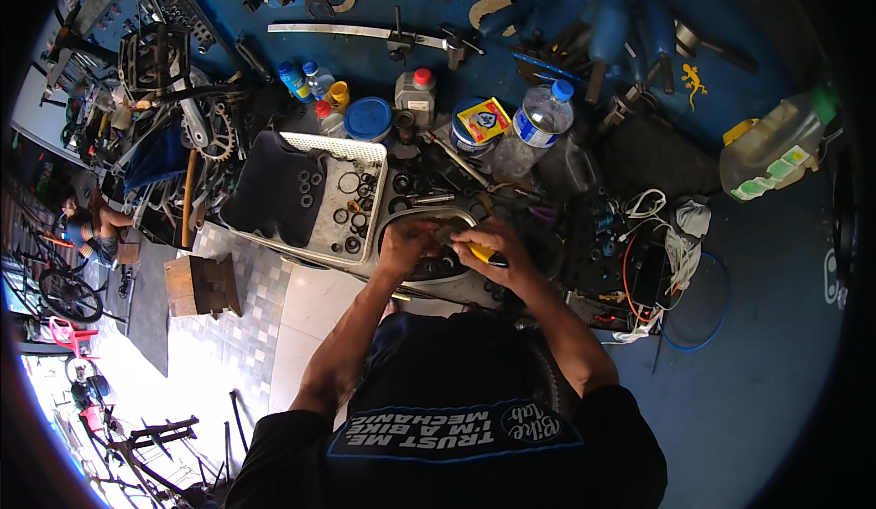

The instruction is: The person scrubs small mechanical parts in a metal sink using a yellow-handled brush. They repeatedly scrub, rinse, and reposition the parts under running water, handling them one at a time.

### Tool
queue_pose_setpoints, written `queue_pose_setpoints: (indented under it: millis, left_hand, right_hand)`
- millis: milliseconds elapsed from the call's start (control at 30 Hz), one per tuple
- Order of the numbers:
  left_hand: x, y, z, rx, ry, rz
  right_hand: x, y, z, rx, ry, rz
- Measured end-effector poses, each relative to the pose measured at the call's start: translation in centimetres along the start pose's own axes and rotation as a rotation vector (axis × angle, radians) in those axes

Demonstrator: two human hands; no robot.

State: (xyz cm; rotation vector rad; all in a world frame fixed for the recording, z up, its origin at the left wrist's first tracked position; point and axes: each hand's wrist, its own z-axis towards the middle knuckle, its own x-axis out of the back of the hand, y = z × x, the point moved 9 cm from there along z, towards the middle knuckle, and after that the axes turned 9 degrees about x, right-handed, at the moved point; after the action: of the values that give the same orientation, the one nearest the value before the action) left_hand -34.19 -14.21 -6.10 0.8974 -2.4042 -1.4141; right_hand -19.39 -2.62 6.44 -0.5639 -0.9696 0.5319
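Blue wall (411,2), top of frame: bearing hung hand tools. Tabletop (479,293), centre: carrying dense workshop clutter. Along its back, left to right, are standing a blue-lidded tub (368,118), a grey bottle (416,96) with a red cap, and a clear bottle (538,130) with a blue cap. White cables (680,244) are tangling at right of centre. Wooden box (203,285), left of centre: resting on the floor. A seated person (91,226) is appearing at far left, above a bicycle (68,281).

Edges: the tabletop's near edge is running just in front of the wearer's torso; tiled floor (306,304) is spreading below and left of it. Pale tray (376,199), left of centre: holding dark rings (349,182), its right rim lying just beside the left forearm. Open room above the basin (443,280) is narrowing between the two hands.

Right hand (500,242): fingers are closing around a yellow-and-black tool (482,253), which is slanting over the basin's right side. Left hand (409,242): fingers are curling over the basin, near a small greyish part (444,234) lying between the hands; whether they are gripping it cannot be told.
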Motion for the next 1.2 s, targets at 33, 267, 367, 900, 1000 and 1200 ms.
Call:
queue_pose_setpoints:
  millis: [33, 267, 367, 900, 1000, 1200]
  left_hand:
    - [0.0, -0.5, 0.2, 0.012, 0.003, 0.010]
    - [0.5, -0.6, 0.8, 0.004, -0.001, 0.072]
    - [1.5, 1.1, 0.9, -0.046, 0.049, -0.100]
    - [0.5, -1.1, -0.2, -0.031, 0.108, -0.048]
    - [0.2, 0.1, -0.2, -0.080, 0.064, 0.076]
    - [0.1, 1.6, -0.5, -0.146, 0.095, 0.267]
  right_hand:
    - [0.2, 0.1, -0.1, 0.016, 0.016, -0.009]
    - [0.1, 2.1, -0.8, 0.021, 0.021, -0.093]
    - [0.0, 3.9, -1.2, 0.034, 0.016, -0.167]
    - [-1.5, 3.1, -0.8, -0.285, 0.072, 0.266]
    - [-1.1, 2.3, -0.1, -0.200, 0.024, 0.137]
    - [-0.5, 0.9, 0.1, -0.071, 0.034, 0.025]
